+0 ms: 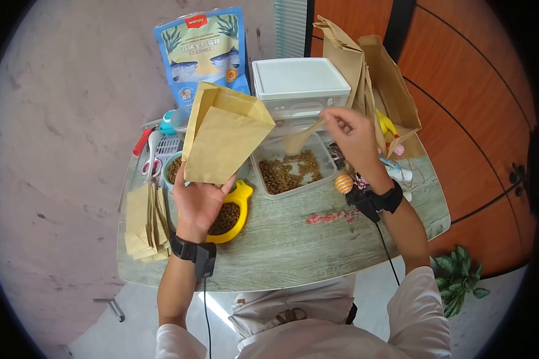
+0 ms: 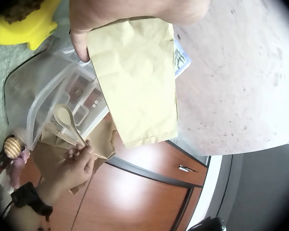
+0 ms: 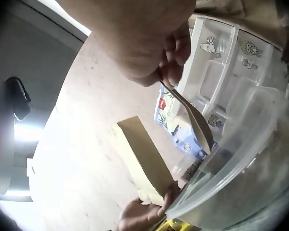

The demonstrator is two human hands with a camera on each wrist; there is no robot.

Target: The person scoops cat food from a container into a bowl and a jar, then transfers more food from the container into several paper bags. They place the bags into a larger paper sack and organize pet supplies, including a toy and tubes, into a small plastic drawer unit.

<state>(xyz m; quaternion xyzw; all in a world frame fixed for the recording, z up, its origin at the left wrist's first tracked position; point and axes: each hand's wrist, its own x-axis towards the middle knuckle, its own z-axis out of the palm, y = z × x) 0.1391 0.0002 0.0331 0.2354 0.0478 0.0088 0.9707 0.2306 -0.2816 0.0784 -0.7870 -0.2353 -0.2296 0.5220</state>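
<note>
My left hand (image 1: 201, 206) grips an open-topped kraft paper bag (image 1: 224, 143) near its base, the thumb along one side; most of the fingers are hidden behind it. The bag stands tilted, its mouth up, over the left part of the table. With thumb and fingertips my right hand (image 1: 354, 137) pinches the handle end of a beige spoon (image 2: 65, 115), whose bowl hangs down over a clear plastic tub (image 1: 328, 173). Brown kibble (image 1: 281, 175) lies spread over the tub's bottom. In the right wrist view the spoon (image 3: 197, 122) is seen edge-on.
A yellow bowl (image 1: 243, 206) of kibble stands below the left hand, beside a stack of flat paper bags (image 1: 144, 221). Behind are a blue food pouch (image 1: 203, 54) and a white-lidded box (image 1: 299, 78). Large paper bags (image 1: 395, 90) and an orange-striped ball (image 1: 343, 183) are at right.
</note>
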